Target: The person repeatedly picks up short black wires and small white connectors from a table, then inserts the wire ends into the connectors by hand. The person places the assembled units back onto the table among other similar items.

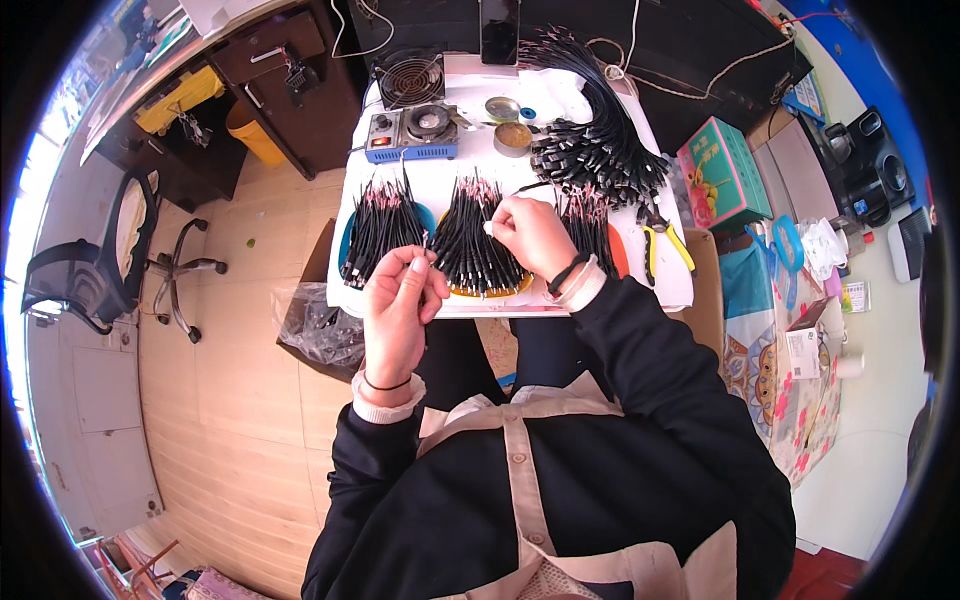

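My left hand (pixel 398 300) is closed in a pinch in front of the left and middle cable bundles. A small silvery tip (pixel 427 239) shows above its fingers; the rest of that piece is hidden. My right hand (pixel 533 238) is closed too, over the right side of the middle bundle, with a small whitish piece (pixel 489 228) at its fingertips. Short black cables with pinkish wire ends lie in three bundles: a left one (pixel 378 235) on a blue tray, a middle one (pixel 468 250) on a yellow tray, and a right one (pixel 588 215) on an orange tray, partly behind my right hand.
On the white table (pixel 350 297) stand a blue heating unit (pixel 410 150), a fan (pixel 410 82), and a round tin (pixel 513 139) of amber material. A large black cable pile (pixel 600 150) lies behind; yellow-handled pliers (pixel 667 248) rest at right. A green box (pixel 725 175) stands beyond.
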Action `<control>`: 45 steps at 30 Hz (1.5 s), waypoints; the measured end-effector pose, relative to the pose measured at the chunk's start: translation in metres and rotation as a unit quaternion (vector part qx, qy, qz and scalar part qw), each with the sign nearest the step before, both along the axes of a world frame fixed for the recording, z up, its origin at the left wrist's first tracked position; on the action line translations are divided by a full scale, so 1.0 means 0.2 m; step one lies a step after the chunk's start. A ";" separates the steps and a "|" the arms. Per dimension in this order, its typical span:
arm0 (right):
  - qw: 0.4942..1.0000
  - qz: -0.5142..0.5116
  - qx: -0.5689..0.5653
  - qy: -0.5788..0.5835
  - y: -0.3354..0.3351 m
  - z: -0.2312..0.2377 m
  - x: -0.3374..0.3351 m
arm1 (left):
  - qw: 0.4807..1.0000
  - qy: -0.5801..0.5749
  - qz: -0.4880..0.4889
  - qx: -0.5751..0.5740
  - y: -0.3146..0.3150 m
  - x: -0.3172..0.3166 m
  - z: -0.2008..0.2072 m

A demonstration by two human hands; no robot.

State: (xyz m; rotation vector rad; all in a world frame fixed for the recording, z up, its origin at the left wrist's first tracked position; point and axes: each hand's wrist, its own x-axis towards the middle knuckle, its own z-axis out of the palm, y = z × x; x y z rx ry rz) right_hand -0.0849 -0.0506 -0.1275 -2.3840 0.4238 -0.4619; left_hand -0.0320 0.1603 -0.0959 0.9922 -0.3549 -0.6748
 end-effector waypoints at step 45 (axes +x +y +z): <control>0.923 0.120 0.274 -0.240 0.31 0.49 -0.64 | 0.984 0.091 -0.087 -0.129 -0.07 -0.47 0.20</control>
